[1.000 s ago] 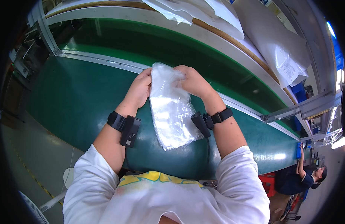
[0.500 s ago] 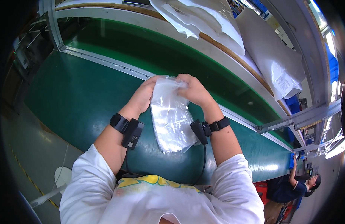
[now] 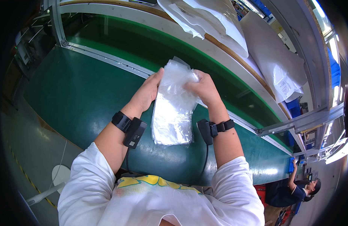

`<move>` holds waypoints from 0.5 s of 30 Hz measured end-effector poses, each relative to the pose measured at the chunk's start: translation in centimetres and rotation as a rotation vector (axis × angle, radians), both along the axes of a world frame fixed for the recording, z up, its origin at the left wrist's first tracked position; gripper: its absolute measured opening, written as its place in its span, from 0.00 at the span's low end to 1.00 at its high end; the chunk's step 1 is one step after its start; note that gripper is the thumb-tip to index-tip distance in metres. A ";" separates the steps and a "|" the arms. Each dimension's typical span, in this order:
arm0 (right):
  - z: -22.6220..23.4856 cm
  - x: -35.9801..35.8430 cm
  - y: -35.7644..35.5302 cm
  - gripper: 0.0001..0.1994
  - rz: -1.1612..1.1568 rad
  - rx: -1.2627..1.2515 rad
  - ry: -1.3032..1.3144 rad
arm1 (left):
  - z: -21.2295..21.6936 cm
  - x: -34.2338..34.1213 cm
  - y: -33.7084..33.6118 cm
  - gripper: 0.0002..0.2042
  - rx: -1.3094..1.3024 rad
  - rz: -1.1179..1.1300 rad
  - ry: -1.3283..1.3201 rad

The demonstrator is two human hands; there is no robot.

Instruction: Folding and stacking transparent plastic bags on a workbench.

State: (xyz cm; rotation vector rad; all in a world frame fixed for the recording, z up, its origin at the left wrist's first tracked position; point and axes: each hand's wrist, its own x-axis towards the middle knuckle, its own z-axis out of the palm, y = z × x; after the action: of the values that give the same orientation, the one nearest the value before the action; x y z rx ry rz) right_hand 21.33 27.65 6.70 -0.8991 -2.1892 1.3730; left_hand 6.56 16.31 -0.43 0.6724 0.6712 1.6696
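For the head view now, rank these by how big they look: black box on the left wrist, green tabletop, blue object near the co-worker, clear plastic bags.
1. Green tabletop
2. Clear plastic bags
3. Black box on the left wrist
4. Blue object; farther off, so true size unsure

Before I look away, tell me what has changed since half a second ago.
The clear plastic bags have moved away from the wearer, their tops reaching farther past the metal rail, and their lower edge looks straighter. The left hand's fingers have straightened along the left edge. Neither hand has let go completely: the right hand remains on the upper right. The green table looks unchanged.
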 end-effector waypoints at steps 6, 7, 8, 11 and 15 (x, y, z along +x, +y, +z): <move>-0.3 0.0 1.2 0.12 -0.099 -0.152 0.194 | 0.0 0.6 -0.3 0.31 -0.061 -0.052 0.255; -0.6 0.0 1.6 0.12 -0.101 -0.152 0.193 | 0.2 0.7 -0.4 0.31 -0.061 -0.055 0.254; -0.8 0.0 2.0 0.12 -0.118 -0.202 0.217 | 0.4 0.9 -0.4 0.30 -0.038 -0.080 0.272; -1.7 0.0 2.8 0.13 -0.129 -0.330 0.228 | -0.6 0.9 -0.2 0.27 -0.057 -0.086 0.335; -3.1 0.2 3.2 0.17 -0.115 -0.477 0.226 | -1.1 1.3 0.1 0.24 -0.149 -0.092 0.316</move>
State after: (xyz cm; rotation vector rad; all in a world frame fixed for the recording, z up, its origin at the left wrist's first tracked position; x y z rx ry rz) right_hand 21.56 30.83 3.56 -0.9543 -1.6440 1.8748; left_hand 7.82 16.46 -1.57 0.8547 0.9649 1.4260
